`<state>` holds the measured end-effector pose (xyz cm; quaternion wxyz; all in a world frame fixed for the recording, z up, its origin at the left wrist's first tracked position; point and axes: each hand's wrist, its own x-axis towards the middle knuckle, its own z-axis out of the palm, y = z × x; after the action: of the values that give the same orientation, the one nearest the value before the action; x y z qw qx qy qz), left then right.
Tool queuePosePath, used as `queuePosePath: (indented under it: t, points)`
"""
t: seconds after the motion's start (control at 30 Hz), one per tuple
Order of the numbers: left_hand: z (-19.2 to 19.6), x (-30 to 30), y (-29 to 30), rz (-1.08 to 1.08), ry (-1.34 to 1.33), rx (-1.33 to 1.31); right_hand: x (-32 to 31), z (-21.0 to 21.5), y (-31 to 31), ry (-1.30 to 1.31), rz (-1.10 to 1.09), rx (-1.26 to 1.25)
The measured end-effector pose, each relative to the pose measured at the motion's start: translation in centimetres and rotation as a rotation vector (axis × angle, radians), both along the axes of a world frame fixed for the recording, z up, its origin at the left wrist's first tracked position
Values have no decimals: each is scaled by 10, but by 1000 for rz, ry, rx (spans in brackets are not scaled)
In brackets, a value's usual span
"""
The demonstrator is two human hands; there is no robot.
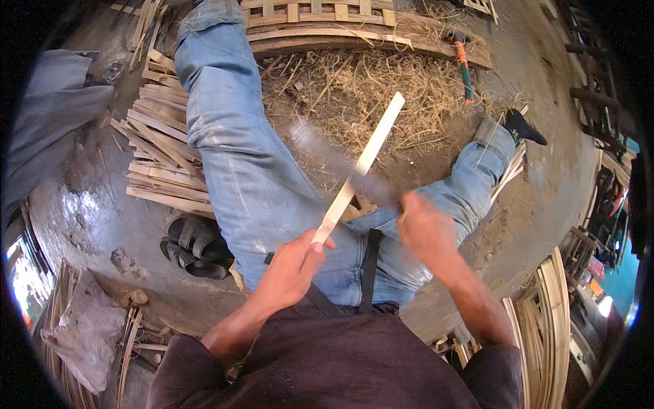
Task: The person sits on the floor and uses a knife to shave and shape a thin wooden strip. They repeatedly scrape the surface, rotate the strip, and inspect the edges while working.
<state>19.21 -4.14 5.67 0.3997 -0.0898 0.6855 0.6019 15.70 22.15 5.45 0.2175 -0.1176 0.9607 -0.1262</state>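
My left hand [291,267] is closed round the lower end of a pale, flat bamboo strip [375,146], which slants up and away to the right above my lap. My right hand [428,230] is a little smeared by motion, its fingers wrapped round a knife [376,188]. The handle is hidden in the fist. The blurred blade points to the far left and crosses the middle of the strip. Whether the edge touches the strip I cannot tell. My legs in blue jeans [245,136] are spread on either side.
Thin curled shavings [381,95] cover the floor between my legs. Beyond lie a thick wooden beam [436,51] and a hammer [464,71] with an orange and green handle. Cut strips [163,146] are piled at left, near dark sandals [197,245]. Long slats [545,320] stand at right.
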Motion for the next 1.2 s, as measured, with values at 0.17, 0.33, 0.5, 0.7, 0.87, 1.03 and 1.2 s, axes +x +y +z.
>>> queuePosePath:
  t: [0.17,0.33,0.5,0.7,0.87,1.03,1.2]
  points:
    - [1,11,2,5,-20,39,-9,1,13,12,27,-47]
    - [3,7,-7,150,-258,273,-59,-13,61,123,-169,104]
    - [-6,-9,-8,203,-391,311,-24,-8,18,-5,-114,-12]
    - [-3,-12,-3,210,-478,345,27,16,-34,-142,102,-130]
    - [4,-14,-4,177,-479,359,20,1,-18,-42,148,-95]
    - [2,-8,-1,222,-480,361,9,3,-9,-140,26,-92]
    - [2,-7,1,222,-432,334,21,1,-16,-133,84,-98]
